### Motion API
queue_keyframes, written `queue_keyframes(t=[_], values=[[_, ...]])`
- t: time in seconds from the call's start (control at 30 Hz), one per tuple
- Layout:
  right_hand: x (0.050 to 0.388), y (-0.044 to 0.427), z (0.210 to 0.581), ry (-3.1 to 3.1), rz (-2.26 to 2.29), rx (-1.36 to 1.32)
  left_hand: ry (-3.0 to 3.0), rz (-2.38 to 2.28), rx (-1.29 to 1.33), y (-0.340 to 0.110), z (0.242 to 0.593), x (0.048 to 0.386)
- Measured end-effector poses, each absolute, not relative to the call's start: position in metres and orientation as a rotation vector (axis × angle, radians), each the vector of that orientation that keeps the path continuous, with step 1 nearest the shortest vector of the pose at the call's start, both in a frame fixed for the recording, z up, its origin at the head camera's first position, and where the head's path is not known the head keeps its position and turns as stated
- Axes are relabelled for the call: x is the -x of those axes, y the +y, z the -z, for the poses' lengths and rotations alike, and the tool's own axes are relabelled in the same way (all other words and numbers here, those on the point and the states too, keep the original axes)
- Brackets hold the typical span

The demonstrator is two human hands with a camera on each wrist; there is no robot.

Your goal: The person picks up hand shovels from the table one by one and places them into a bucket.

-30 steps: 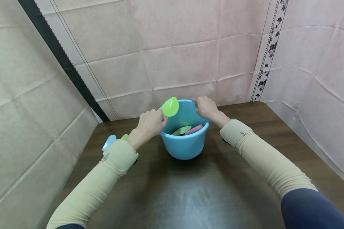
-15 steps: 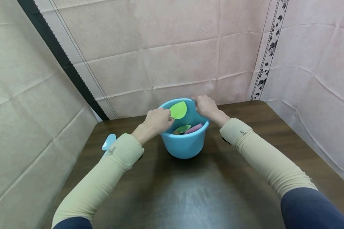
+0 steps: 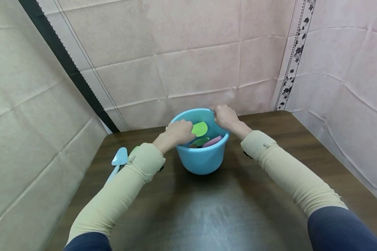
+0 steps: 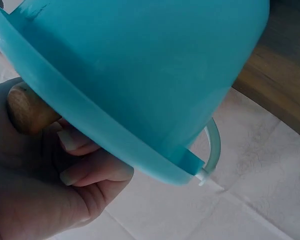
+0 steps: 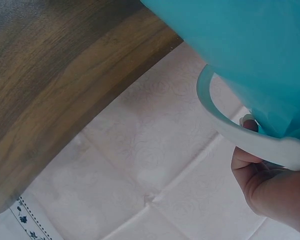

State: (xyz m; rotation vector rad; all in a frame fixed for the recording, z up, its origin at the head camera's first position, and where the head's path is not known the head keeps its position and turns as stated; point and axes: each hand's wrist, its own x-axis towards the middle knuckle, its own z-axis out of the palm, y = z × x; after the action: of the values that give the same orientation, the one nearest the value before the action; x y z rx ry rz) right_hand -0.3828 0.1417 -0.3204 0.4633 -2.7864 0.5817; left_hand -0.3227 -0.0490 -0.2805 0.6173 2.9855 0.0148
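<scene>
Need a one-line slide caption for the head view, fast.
Left hand holds a green shovel at the blue bucket's mouth; right hand grips the rim.

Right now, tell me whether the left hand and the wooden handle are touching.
Touching. The left wrist view shows it: the left hand is curled around the wooden handle, whose rounded end lies against the skin.

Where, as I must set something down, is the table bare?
The table is bare in front of the blue bucket, between the left sleeve and right sleeve, and past the latter to the table's right edge. Crowded: beside the left sleeve, where a blue shovel lies, and the bucket's mouth, with the left hand, green scoop and right hand.
</scene>
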Motion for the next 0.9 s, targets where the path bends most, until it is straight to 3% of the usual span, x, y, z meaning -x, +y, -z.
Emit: queue_keyframes(t=[0.9], values=[[0.383,0.143,0.319,-2.815,-0.540,-0.451,2.746,-0.005,-0.447,-0.040,0.291,0.340]])
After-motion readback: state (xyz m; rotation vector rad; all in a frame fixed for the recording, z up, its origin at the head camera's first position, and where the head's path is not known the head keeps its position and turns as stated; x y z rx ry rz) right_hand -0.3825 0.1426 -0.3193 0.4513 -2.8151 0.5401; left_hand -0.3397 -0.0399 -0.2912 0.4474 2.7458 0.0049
